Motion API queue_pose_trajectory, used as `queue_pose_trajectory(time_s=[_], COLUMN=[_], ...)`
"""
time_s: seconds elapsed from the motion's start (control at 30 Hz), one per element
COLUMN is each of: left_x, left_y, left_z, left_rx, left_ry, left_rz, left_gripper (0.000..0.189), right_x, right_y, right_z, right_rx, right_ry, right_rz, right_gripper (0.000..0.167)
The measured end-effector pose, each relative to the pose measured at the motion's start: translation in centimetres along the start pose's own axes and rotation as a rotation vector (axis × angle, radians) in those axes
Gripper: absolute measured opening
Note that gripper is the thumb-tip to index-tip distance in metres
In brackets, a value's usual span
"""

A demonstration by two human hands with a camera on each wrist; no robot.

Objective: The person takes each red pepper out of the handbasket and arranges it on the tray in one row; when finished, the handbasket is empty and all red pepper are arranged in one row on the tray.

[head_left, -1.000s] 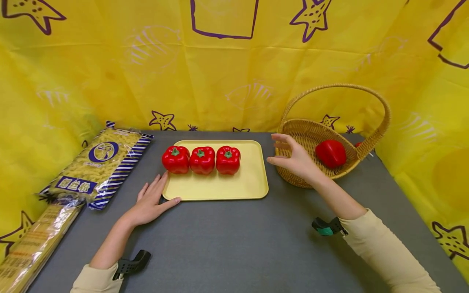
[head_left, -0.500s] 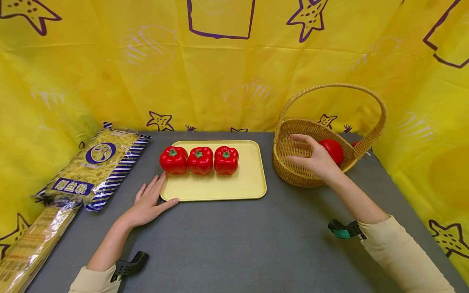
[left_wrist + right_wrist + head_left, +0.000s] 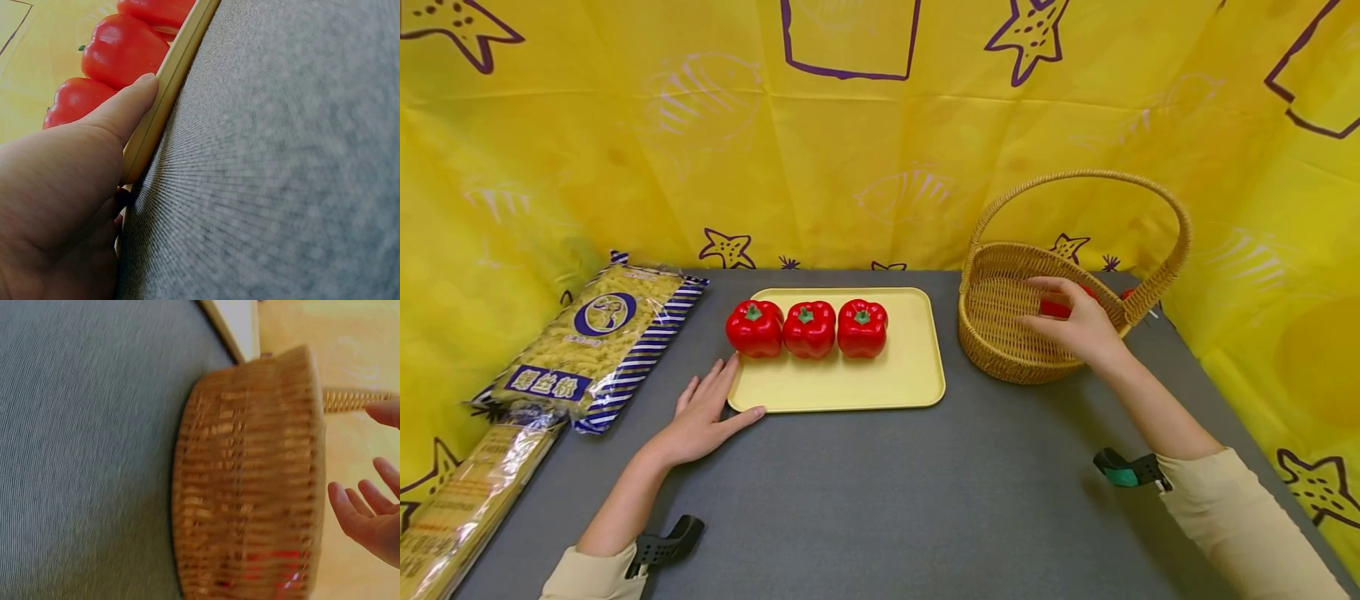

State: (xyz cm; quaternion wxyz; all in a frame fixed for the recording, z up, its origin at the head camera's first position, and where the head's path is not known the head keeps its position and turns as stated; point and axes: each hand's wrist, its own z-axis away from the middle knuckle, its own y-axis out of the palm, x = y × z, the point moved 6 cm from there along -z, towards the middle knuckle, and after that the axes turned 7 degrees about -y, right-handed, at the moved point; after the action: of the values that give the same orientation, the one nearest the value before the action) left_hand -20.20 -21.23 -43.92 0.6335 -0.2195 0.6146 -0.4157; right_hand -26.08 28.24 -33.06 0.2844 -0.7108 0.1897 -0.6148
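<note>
Three red bell peppers (image 3: pixel 808 331) with green stems stand in a row on a pale yellow tray (image 3: pixel 842 387). My left hand (image 3: pixel 703 427) rests at the tray's near left corner, fingers stretched along the left side and thumb on the front rim (image 3: pixel 167 100). Over the wicker basket (image 3: pixel 1018 360) on the right is my right hand (image 3: pixel 1081 329), its thumb and fingers spread apart. Inside the basket lies another red bell pepper (image 3: pixel 1055 309), partly hidden behind that hand. The right wrist view shows red through the weave of the basket wall (image 3: pixel 250 462), with my fingers (image 3: pixel 350 512) above the rim.
A bag of spiral pasta (image 3: pixel 602 333) and a long pack of noodles (image 3: pixel 482 500) lie on the left of the grey table (image 3: pixel 880 500). The basket's tall handle (image 3: pixel 1086 175) arches behind my right hand. A yellow patterned cloth (image 3: pixel 820 167) hangs at the back and sides.
My right hand has moved rightward from the basket's left rim, across its opening, to the pepper inside. The left hand has stayed at the tray corner.
</note>
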Motion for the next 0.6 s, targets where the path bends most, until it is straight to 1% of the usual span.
queue_pose_trajectory(time_s=[0.13, 0.2, 0.37, 0.6], left_x=[0.0, 0.1, 0.1, -0.3], left_y=[0.0, 0.0, 0.0, -0.2], left_z=[0.0, 0.0, 0.1, 0.3], left_rx=[-0.001, 0.0, 0.001, -0.012], left_ry=[0.0, -0.001, -0.003, 0.012], left_rz=[0.002, 0.005, 0.005, 0.009], left_gripper=[0.094, 0.094, 0.094, 0.093], right_x=[-1.0, -1.4, -2.2, -3.0], right_y=[-0.7, -1.1, -2.0, -2.9], right_z=[0.0, -0.1, -0.4, -1.0], right_rx=[-0.022, -0.038, -0.088, -0.13], right_ry=[0.024, 0.024, -0.011, -0.056], right_rz=[0.011, 0.037, 0.142, 0.255], right_gripper=[0.07, 0.069, 0.068, 0.063])
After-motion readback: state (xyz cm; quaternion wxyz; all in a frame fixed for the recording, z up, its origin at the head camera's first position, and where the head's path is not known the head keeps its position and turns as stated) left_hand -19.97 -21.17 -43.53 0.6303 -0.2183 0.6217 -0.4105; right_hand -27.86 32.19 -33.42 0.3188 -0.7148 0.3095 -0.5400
